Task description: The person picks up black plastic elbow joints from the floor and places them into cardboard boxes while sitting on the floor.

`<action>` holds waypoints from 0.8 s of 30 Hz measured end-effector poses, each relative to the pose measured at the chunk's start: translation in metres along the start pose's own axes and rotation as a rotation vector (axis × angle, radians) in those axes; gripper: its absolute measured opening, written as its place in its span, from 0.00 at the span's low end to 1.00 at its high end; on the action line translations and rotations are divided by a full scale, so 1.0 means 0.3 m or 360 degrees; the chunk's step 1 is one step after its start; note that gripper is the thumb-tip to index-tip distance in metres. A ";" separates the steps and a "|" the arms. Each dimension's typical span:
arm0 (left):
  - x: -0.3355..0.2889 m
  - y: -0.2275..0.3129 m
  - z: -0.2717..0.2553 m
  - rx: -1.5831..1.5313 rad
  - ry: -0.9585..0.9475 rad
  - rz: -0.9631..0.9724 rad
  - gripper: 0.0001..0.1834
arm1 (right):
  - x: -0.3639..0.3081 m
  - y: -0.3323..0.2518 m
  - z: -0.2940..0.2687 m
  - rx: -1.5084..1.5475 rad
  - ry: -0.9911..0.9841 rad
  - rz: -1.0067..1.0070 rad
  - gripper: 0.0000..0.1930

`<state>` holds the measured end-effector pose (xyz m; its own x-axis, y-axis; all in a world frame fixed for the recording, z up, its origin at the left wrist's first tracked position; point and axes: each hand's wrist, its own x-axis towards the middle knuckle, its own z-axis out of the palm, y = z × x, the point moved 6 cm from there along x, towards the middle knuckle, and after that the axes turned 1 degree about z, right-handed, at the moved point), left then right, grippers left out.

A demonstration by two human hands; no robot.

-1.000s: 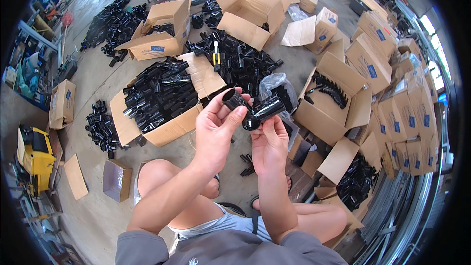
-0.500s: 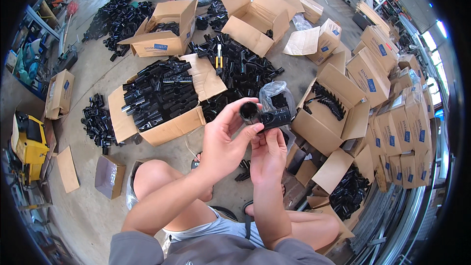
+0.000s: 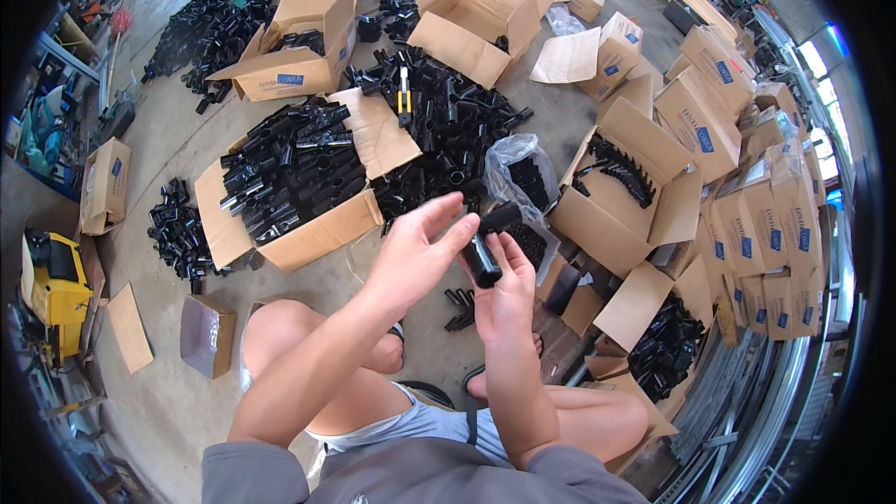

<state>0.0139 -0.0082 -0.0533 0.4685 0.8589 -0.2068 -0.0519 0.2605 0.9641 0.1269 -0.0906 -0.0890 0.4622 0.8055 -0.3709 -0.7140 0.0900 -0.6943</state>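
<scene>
A glossy black T-shaped pipe fitting is held up in front of me, one tube end tilted down toward me. My right hand grips it from the right, fingers wrapped behind and around it. On its left, my left hand has its fingers stretched and apart, the thumb tip at the fitting's upper end. Beyond the hands lies a heap of similar black fittings, with a yellow-and-black cutter knife on top. Clear plastic bags of small black parts sit just past the right hand.
An open carton full of fittings stands front left, a smaller pile beside it. At right is an open carton with a row of black parts, near stacked closed cartons. Metal profiles lie lower right; a yellow case stands far left.
The fitting has been turned, so its tube end now points down toward me instead of up. My left hand has loosened from its grip, and both hands have come slightly lower.
</scene>
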 end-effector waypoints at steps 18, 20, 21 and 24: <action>-0.007 -0.032 0.013 -0.0485 -0.0009 -0.0503 0.15 | 0.498 0.127 -0.819 -0.2800 0.0772 0.0042 0.13; -0.009 -0.027 0.013 -0.0461 0.0008 -0.0507 0.15 | 0.494 0.160 -0.866 -0.2812 0.0836 -0.0050 0.11; -0.007 -0.024 0.013 -0.0452 0.0025 -0.0505 0.15 | 0.509 0.175 -0.888 -0.2801 0.0840 -0.0043 0.11; -0.001 -0.031 0.020 -0.0462 0.0033 -0.0520 0.15 | 0.530 0.200 -0.914 -0.2881 0.0698 -0.0029 0.13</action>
<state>0.0196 -0.0134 -0.0612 0.4836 0.7188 -0.4994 -0.1514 0.6307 0.7611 0.3016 -0.1177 -0.3588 0.7582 0.5957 -0.2651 0.5136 -0.7961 -0.3201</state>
